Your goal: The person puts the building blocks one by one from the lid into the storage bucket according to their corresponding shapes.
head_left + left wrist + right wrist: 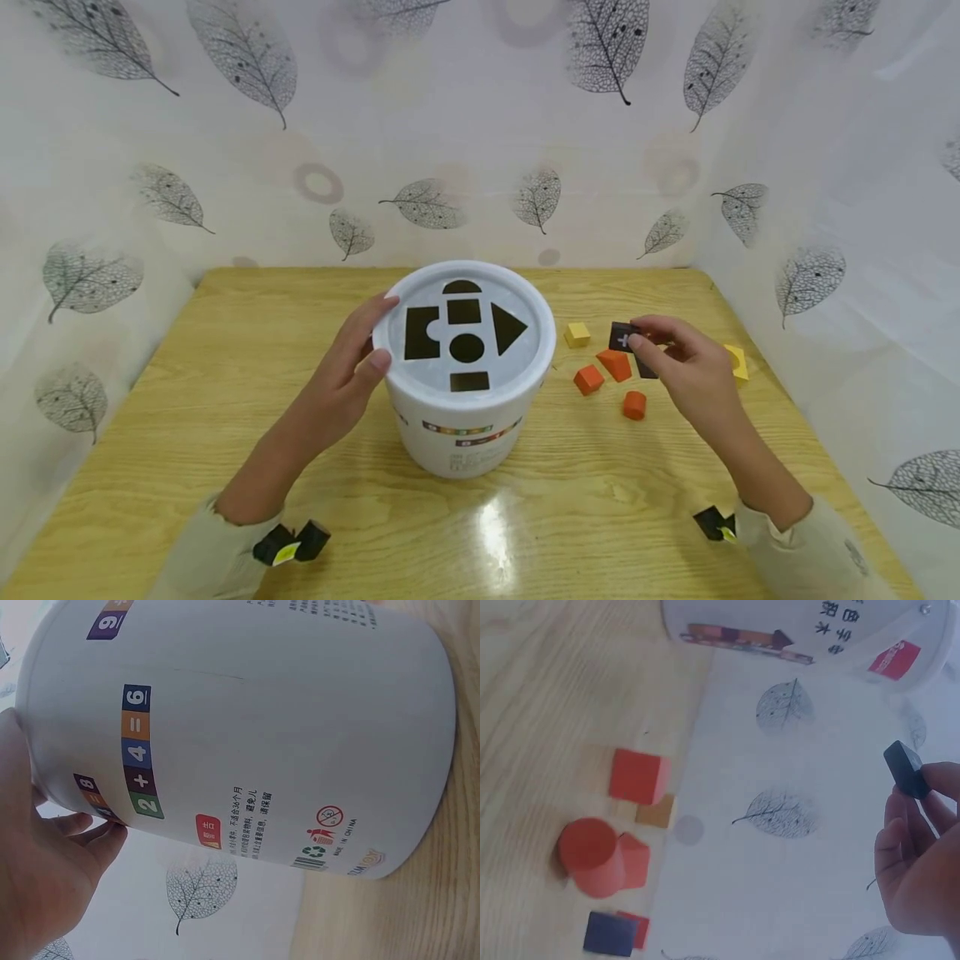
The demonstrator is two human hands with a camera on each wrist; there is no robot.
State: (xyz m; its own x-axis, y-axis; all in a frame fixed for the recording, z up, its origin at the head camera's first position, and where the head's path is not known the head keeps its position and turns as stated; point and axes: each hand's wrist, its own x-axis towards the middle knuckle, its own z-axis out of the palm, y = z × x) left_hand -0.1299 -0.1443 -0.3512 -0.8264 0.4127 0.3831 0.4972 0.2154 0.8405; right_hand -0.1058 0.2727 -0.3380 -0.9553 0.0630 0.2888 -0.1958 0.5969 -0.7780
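A white bucket (468, 433) stands upright on the table, its lid (386, 333) cut with several shaped holes, including a triangle and a circle. On its left side my left hand (347, 375) holds the rim, with fingers and thumb spread round the edge. Printed sums cover the bucket wall (247, 727) in the left wrist view. To the right of the bucket, my right hand (690, 362) pinches a black block (622, 336) marked with a white plus, held above the table. Its thin side shows in the right wrist view, where fingertips grip the black block (905, 771).
Below the right hand lie a red cube (588, 380), a wedge-like red block (617, 364), a red cylinder (634, 405), a yellow cube (577, 335) and another black block (647, 368). A yellow block (739, 365) lies partly behind that hand. Leaf-patterned cloth (465, 125) surrounds the table.
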